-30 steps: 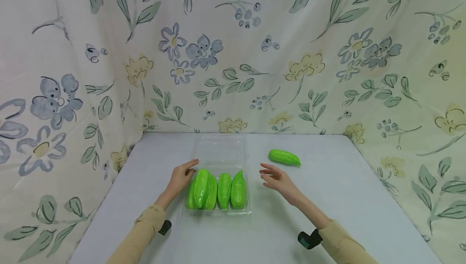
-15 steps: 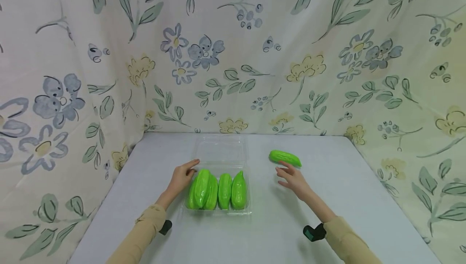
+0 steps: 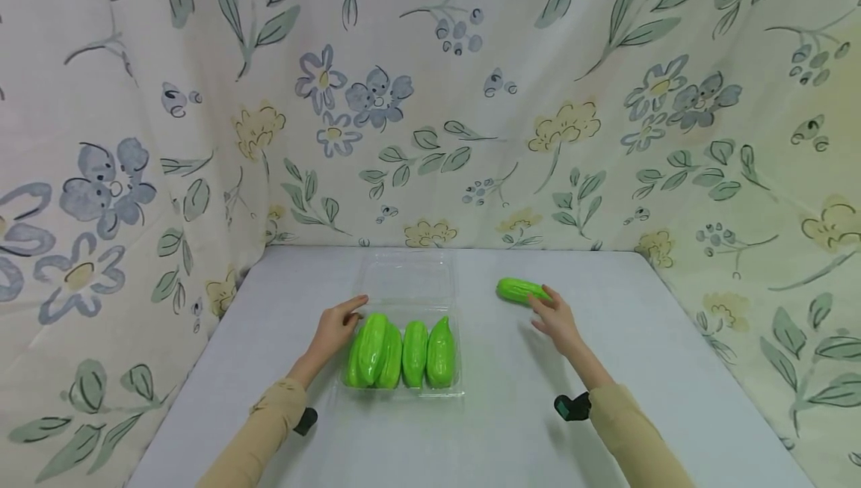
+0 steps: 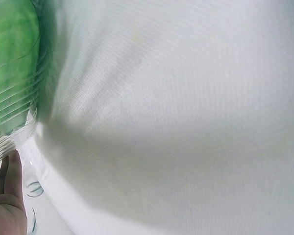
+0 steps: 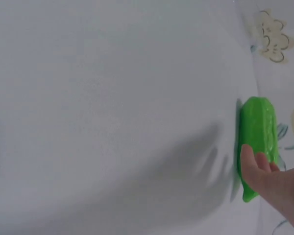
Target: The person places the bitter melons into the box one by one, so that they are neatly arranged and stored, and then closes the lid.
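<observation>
A clear plastic clamshell box (image 3: 440, 392) lies with its lid folded back, holding several bright green ridged bitter melons (image 3: 414, 353). My left hand (image 3: 336, 325) is at the box's left side, fingers reaching to the rim near the hinge. In the left wrist view its straight fingers (image 4: 13, 181) meet the ribbed plastic wall, behind which a melon (image 4: 12, 63) shows. One loose bitter melon (image 3: 514, 290) lies on the table right of the lid. My right hand (image 3: 557, 323) is over that melon's right end, fingers spread. In the right wrist view the thumb overlaps the loose melon (image 5: 257, 125).
The transparent lid (image 3: 406, 279) lies flat behind the box. A white table (image 3: 498, 428) ends at a floral curtain (image 3: 430, 174) at the back and sides. Dark wrist-camera mounts (image 3: 572, 407) stick out from under both sleeves.
My right hand has moved right and away from me, from beside the box to the loose melon's right end. The left hand and the box have stayed in place.
</observation>
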{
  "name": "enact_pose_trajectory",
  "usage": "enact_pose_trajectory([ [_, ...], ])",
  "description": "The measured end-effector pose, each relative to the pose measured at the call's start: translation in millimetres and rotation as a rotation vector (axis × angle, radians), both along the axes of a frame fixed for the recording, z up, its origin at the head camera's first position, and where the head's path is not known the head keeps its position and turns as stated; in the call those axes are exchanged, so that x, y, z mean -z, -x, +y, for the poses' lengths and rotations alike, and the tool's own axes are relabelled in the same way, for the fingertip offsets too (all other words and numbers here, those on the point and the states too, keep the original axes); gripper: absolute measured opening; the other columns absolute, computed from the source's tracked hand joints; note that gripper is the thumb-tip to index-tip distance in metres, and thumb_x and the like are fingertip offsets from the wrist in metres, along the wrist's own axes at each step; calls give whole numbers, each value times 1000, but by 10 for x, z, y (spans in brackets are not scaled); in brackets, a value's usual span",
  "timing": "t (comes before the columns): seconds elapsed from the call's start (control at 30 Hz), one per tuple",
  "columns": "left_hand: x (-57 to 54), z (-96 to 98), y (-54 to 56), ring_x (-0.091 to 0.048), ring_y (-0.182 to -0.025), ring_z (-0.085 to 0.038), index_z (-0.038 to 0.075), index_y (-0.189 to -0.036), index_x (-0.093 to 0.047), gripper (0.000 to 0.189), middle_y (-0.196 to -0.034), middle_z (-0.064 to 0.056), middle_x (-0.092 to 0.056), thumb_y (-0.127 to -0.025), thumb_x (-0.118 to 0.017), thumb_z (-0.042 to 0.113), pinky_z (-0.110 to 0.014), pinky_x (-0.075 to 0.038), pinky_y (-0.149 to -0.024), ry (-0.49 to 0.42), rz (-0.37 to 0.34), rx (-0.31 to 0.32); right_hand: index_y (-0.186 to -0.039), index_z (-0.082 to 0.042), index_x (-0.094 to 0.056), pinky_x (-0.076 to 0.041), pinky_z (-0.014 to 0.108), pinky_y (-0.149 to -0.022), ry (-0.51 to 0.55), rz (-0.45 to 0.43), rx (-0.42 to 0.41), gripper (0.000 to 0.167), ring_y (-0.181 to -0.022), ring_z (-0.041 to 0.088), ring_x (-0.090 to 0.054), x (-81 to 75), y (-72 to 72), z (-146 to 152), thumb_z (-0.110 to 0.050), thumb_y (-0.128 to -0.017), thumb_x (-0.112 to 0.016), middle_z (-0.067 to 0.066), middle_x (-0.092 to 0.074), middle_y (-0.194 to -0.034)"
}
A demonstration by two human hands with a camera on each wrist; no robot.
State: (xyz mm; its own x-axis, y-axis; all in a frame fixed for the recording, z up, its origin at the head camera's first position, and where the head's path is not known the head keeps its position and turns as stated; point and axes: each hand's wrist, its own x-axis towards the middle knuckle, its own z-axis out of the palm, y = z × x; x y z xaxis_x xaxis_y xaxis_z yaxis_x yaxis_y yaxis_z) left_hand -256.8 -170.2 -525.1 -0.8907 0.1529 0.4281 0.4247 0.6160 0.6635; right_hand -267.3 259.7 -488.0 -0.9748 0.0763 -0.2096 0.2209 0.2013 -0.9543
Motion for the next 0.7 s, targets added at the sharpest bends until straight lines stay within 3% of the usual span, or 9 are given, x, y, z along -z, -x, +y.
enact_pose_trajectory([
  [0.1,2,-3,2,-46,-55,-5,-4,-123,-61,39,-125,-23,-60,-85,-54,-10,-19,-39,-49,2,-11,1,-153,-7,-10,-43,41,-101,-4,1,27,77,-135,42,-34,-11,39,16,-37,-97,-52,29,-21,-151],
  [0.27,3,1,-10,-42,-53,-1,-4,-121,-62,39,-122,-24,-62,-83,-53,-12,-19,-35,-46,-4,38,10,-153,-8,-8,-40,45,-104,36,-7,74,77,-137,42,-31,-30,87,46,-35,-97,-52,30,-18,-152],
  [0.4,-6,3,-1,-45,-54,-4,-3,-122,-62,39,-124,-23,-61,-85,-54,-10,-19,-37,-47,15,-11,-12,-153,-7,-8,-38,47,-106,24,-7,104,75,-138,43,-28,-49,104,58,-33,-97,-50,30,-14,-153],
  [0.53,-7,5,17,-59,-62,-16,-3,-123,-61,39,-126,-21,-60,-86,-54,-11,-18,-38,-48,34,-48,-25,-152,-4,-12,-41,48,-102,-83,23,109,71,-136,46,-29,-58,134,80,-30,-98,-48,28,-10,-155],
  [0.7,-31,13,7,-66,-73,-24,-2,-124,-61,39,-128,-19,-60,-87,-54,-11,-18,-39,-50,23,-73,-22,-150,-1,-20,-49,45,-94,-249,46,88,66,-125,48,-43,-48,180,94,-31,-99,-47,29,-13,-154],
])
